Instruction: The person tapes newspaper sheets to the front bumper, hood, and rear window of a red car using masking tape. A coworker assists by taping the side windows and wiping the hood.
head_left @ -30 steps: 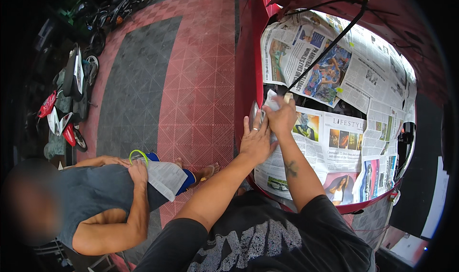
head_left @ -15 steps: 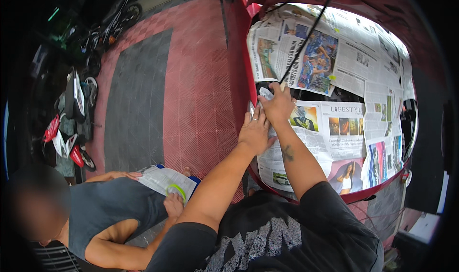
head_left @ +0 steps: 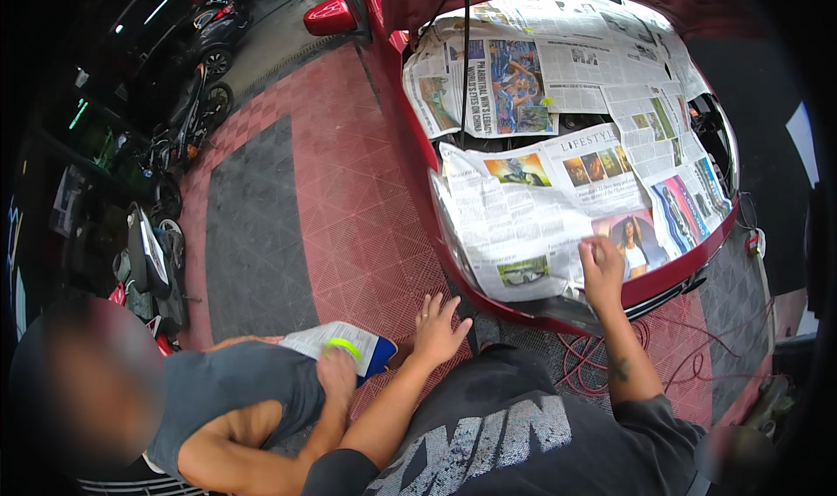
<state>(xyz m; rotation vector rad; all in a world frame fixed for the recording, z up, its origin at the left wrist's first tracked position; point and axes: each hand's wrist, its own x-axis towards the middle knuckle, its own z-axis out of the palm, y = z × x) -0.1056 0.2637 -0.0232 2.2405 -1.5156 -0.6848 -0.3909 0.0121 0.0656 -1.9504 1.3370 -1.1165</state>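
Observation:
My left hand (head_left: 440,329) hovers over the floor just off the front corner of a red car, fingers spread and holding nothing. Closed in a pinch, my right hand (head_left: 603,274) is over the front edge of a newspaper sheet (head_left: 523,217) that covers part of the open engine bay. Whatever those fingertips may hold is too small to make out. More newspaper (head_left: 571,69) lies farther back over the bay, with small yellow-green tape bits. Between the sheets a dark gap (head_left: 580,123) shows engine parts. The sheet's left edge overlaps the headlight (head_left: 449,226).
At lower left, a co-worker in a grey sleeveless top (head_left: 253,387) holds a green tape roll (head_left: 344,348) against newspaper. A thin dark prop rod (head_left: 466,60) stands under the raised hood. Red hose (head_left: 584,356) coils by the bumper; motorcycles (head_left: 144,252) stand at left.
Both my hands have left the sheet's far left corner. The left drew back off the car; the right moved nearer and rightward. The sheet's left side now lies spread out over the headlight.

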